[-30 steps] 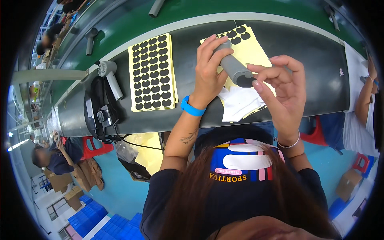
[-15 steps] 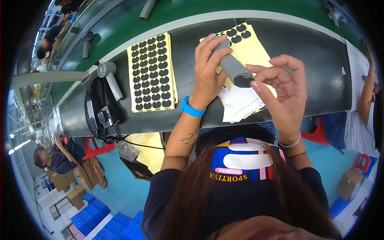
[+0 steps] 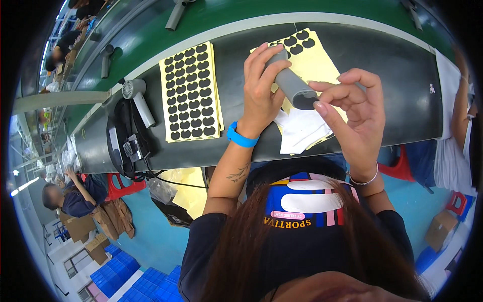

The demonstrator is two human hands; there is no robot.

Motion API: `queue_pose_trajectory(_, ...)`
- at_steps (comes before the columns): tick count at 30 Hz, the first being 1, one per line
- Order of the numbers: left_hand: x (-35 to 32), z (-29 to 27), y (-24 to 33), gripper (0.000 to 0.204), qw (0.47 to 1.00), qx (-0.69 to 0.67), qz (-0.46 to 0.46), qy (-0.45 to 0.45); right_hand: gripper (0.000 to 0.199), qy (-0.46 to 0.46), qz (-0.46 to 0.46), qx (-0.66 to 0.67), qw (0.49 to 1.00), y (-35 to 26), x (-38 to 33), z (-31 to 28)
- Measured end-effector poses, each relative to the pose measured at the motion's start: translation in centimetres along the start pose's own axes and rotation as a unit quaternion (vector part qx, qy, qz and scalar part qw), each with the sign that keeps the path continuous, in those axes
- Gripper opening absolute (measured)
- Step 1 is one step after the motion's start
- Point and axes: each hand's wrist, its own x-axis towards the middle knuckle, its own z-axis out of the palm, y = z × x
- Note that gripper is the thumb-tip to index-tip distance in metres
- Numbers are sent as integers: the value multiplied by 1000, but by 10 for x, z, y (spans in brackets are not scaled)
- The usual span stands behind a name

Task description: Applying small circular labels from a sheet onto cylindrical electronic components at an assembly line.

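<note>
As left hand [image 3: 262, 86] grips grey tube [image 3: 293, 85], black tabletop [image 3: 392, 90], green strip [image 3: 241, 14], blue floor [image 3: 156, 241].

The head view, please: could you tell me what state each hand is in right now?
Left hand: closed around a gray cylindrical part.
Right hand: thumb and fingers at its dark end; grip cannot be told.

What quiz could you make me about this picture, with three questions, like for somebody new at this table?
1. What does the left grip hold?
A) a red stool
B) a grey cylinder
C) a blue box

2. True or false: the small fan lies to the left of the fuller sticker sheet.

3. Which part of the cylinder is the right grip nearest to?

Key:
1. B
2. True
3. Its dark, flat end.
</note>
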Motion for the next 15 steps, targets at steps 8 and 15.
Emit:
queue_pose_trajectory(8,1,0,1,36,1000,7,7,0,42,1,2,-7,1000,-1,0,0)
queue_pose_trajectory(15,1,-1,2,36,1000,7,6,-1,41,-2,2,-18,1000,0,0,0)
